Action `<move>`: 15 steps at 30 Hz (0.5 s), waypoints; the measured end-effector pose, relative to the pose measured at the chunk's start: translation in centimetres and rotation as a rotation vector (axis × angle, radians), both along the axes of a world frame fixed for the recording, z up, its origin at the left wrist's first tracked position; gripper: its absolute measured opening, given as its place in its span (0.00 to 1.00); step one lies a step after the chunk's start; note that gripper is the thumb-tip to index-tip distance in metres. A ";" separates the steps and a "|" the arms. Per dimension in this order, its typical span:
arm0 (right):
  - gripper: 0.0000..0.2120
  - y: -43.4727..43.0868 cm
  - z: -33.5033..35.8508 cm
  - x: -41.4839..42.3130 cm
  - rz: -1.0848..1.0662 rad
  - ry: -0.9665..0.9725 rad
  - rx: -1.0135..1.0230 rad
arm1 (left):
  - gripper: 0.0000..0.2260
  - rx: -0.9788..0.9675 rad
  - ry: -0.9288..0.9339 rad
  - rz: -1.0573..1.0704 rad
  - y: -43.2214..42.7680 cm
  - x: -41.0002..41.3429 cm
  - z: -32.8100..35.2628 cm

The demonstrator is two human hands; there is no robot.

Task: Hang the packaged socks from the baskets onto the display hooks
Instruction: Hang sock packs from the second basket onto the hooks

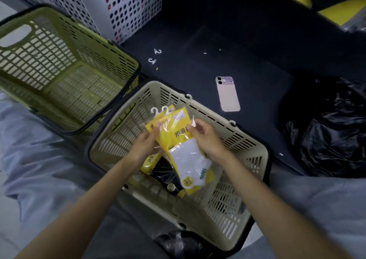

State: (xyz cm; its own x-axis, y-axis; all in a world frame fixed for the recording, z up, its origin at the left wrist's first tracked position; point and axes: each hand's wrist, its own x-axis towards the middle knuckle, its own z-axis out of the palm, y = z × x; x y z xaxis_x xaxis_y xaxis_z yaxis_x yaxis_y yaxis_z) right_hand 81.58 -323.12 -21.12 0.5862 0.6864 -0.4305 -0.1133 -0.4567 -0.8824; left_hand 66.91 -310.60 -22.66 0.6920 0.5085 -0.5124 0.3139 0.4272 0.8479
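Over the beige basket (255,159), both my hands hold a small stack of yellow sock packs (179,138) with white plastic hooks (158,110) at the top. My left hand (145,143) grips the stack's left edge. My right hand (206,138) pinches the clear wrapper at the right edge of the top pack, which shows white socks (190,161). A pack of black socks (164,174) with a yellow header lies underneath in the basket. The olive green basket (65,74) to the left holds nothing I can see.
A pink phone (227,94) lies face down on the dark floor beyond the beige basket. Two loose white hooks (155,56) lie further back. A black plastic bag (328,128) sits at the right, and white perforated bins (126,7) stand behind the green basket.
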 end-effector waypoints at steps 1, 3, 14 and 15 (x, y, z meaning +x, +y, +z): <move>0.10 0.4 -0.6 -0.9 0.015 0.027 0.001 | 0.13 0.044 -0.029 -0.021 -0.1 0.1 0.5; 0.19 1.0 -1.7 -1.8 0.045 0.095 -0.013 | 0.09 0.083 -0.068 0.002 0.2 -0.2 1.0; 0.13 0.8 -11.2 -3.0 0.360 0.076 -0.346 | 0.33 1.335 0.269 -0.613 6.4 -9.4 1.2; 0.13 1.0 -12.2 -3.5 0.392 0.053 -0.394 | 0.32 1.379 0.236 -0.609 6.2 -9.6 1.0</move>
State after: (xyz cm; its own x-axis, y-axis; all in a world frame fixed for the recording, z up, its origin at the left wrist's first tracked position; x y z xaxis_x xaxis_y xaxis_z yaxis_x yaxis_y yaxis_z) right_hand 78.08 -322.12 -33.29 0.2896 0.6296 -0.7209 0.0916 -0.7680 -0.6339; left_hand 57.30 -304.37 -21.69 0.9387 0.3442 -0.0173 0.3257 -0.8695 0.3713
